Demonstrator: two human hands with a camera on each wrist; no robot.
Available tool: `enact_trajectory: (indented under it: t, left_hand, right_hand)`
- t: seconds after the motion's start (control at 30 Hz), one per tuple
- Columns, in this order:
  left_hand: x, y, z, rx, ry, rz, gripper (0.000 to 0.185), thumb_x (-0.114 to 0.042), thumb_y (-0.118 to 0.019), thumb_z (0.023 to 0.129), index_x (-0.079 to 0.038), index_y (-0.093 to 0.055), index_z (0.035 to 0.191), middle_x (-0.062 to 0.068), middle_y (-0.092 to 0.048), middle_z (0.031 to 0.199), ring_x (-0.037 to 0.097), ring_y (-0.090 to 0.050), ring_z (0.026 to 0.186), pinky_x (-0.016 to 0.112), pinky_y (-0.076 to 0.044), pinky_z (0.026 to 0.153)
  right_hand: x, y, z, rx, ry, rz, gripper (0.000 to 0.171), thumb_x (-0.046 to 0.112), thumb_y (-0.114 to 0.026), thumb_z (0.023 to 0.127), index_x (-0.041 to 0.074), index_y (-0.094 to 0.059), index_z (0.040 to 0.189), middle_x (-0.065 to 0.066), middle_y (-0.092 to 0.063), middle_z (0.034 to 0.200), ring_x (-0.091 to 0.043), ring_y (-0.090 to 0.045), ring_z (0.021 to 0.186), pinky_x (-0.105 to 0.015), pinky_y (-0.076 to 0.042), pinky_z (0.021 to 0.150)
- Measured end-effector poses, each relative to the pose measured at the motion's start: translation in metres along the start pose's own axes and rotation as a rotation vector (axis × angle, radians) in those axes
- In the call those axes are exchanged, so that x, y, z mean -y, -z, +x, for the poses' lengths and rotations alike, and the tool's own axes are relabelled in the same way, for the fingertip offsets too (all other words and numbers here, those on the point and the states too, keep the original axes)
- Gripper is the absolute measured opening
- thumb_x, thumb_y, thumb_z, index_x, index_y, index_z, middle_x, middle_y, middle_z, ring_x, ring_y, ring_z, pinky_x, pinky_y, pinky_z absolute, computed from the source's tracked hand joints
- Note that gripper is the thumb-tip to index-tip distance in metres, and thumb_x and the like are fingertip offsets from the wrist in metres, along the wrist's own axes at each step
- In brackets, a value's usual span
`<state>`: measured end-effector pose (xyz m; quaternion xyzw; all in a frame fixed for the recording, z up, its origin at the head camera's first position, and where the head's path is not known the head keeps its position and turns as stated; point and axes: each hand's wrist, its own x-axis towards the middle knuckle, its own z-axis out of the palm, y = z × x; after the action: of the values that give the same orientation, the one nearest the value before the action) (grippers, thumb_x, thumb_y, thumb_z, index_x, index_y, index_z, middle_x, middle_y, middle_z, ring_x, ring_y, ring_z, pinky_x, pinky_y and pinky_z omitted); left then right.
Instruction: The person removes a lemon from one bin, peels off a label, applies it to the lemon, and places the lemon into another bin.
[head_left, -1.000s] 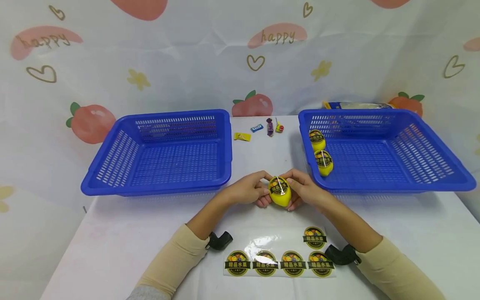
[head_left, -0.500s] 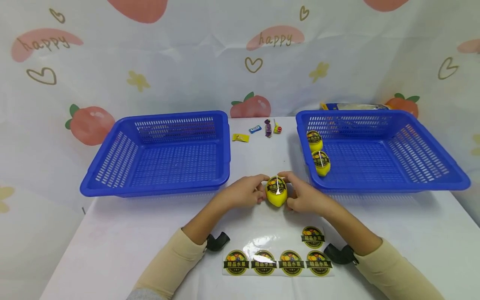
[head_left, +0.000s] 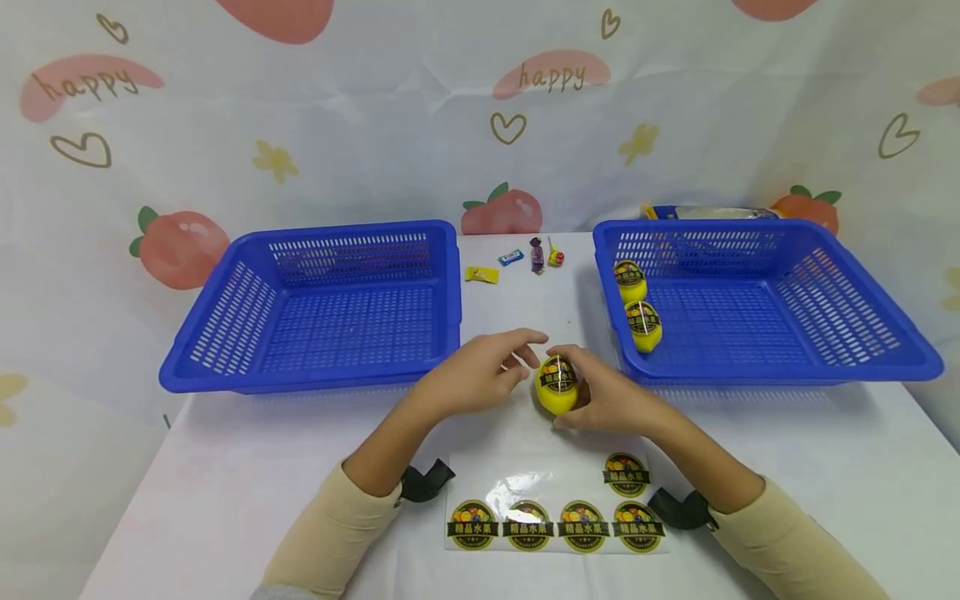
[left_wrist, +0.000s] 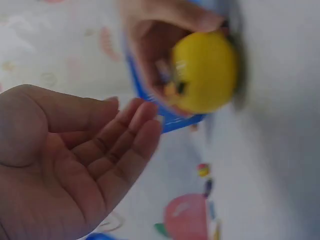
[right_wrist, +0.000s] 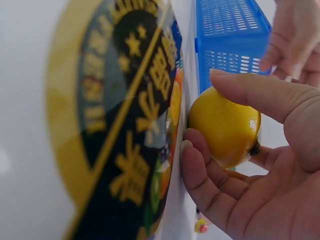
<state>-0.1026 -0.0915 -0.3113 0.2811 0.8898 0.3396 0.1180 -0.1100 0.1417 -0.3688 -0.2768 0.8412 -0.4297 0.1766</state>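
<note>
A yellow lemon (head_left: pixel 557 398) with a round black-and-gold label on top is low over the white table, between the two hands. My right hand (head_left: pixel 611 396) holds it, thumb on the near side and fingers curled round the far side; the right wrist view shows the lemon (right_wrist: pixel 222 127) within that grip. Just left of the lemon is my left hand (head_left: pixel 480 371), apart from it, fingers loosely bent; in the left wrist view this hand (left_wrist: pixel 75 155) holds nothing. In front of both hands lies a clear sheet of round labels (head_left: pixel 583 527).
Blue baskets stand left (head_left: pixel 180 367) and right (head_left: pixel 750 371). Two labelled lemons, one nearer (head_left: pixel 643 329) and one farther (head_left: pixel 632 287), lie against the right basket's left wall. Several wrapped sweets (head_left: pixel 482 275) lie between the baskets, towards the back. A patterned cloth (head_left: pixel 375 125) hangs behind.
My left hand has let go of the lemon and drawn away to the left. The right hand has shifted its hold, and the lemon has turned slightly.
</note>
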Motion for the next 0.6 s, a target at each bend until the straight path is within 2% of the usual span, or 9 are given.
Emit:
enact_trajectory:
  t: [0.1, 0.17, 0.23, 0.37, 0.47, 0.6]
  left_hand:
    - [-0.004, 0.015, -0.007, -0.141, -0.017, 0.075, 0.044, -0.004, -0.058, 0.099, -0.007, -0.053, 0.142, 0.007, -0.067, 0.12, 0.021, -0.063, 0.11, 0.035, -0.051, 0.093]
    - [-0.005, 0.023, -0.011, -0.223, 0.02, 0.156, 0.043, -0.007, -0.062, 0.098, -0.007, -0.056, 0.141, 0.008, -0.065, 0.124, 0.025, -0.059, 0.117, 0.039, -0.048, 0.099]
    - [-0.002, 0.03, -0.014, -0.266, 0.081, 0.235, 0.043, -0.012, -0.066, 0.097, -0.007, -0.058, 0.139, 0.009, -0.063, 0.128, 0.029, -0.054, 0.122, 0.043, -0.044, 0.103]
    - [0.003, 0.04, -0.018, -0.272, 0.221, 0.317, 0.042, -0.017, -0.069, 0.096, -0.008, -0.061, 0.136, 0.012, -0.059, 0.133, 0.032, -0.049, 0.127, 0.045, -0.041, 0.107]
    - [0.007, 0.044, -0.019, -0.267, 0.272, 0.312, 0.042, -0.018, -0.069, 0.096, -0.007, -0.062, 0.136, 0.013, -0.057, 0.134, 0.032, -0.049, 0.127, 0.046, -0.042, 0.106]
    - [0.011, 0.047, -0.019, -0.256, 0.288, 0.287, 0.043, -0.019, -0.069, 0.096, -0.006, -0.06, 0.137, 0.014, -0.056, 0.136, 0.032, -0.05, 0.128, 0.047, -0.042, 0.106]
  right_hand:
    - [0.002, 0.0, 0.0, -0.012, -0.01, -0.049, 0.089, 0.003, -0.088, 0.072, -0.004, -0.037, 0.145, -0.017, -0.055, 0.119, -0.017, -0.056, 0.075, -0.031, -0.053, 0.066]
    - [0.003, 0.0, 0.0, -0.018, -0.009, -0.076, 0.088, 0.003, -0.088, 0.071, -0.004, -0.038, 0.144, -0.017, -0.054, 0.12, -0.017, -0.055, 0.076, -0.031, -0.053, 0.067]
    - [0.003, 0.0, 0.0, -0.021, -0.008, -0.101, 0.087, 0.005, -0.088, 0.072, -0.003, -0.039, 0.143, -0.016, -0.054, 0.12, -0.017, -0.054, 0.078, -0.03, -0.052, 0.068]
    - [0.003, 0.0, -0.002, -0.03, -0.006, -0.129, 0.079, 0.014, -0.085, 0.079, -0.002, -0.042, 0.143, -0.015, -0.053, 0.119, -0.017, -0.054, 0.079, -0.03, -0.052, 0.069]
    - [0.003, 0.002, -0.003, -0.04, -0.011, -0.136, 0.073, 0.018, -0.082, 0.083, -0.001, -0.044, 0.143, -0.014, -0.053, 0.119, -0.017, -0.055, 0.078, -0.031, -0.052, 0.068]
    - [0.005, 0.003, -0.003, -0.058, 0.003, -0.141, 0.068, 0.02, -0.08, 0.087, -0.001, -0.047, 0.142, -0.014, -0.055, 0.12, -0.017, -0.056, 0.076, -0.03, -0.052, 0.066]
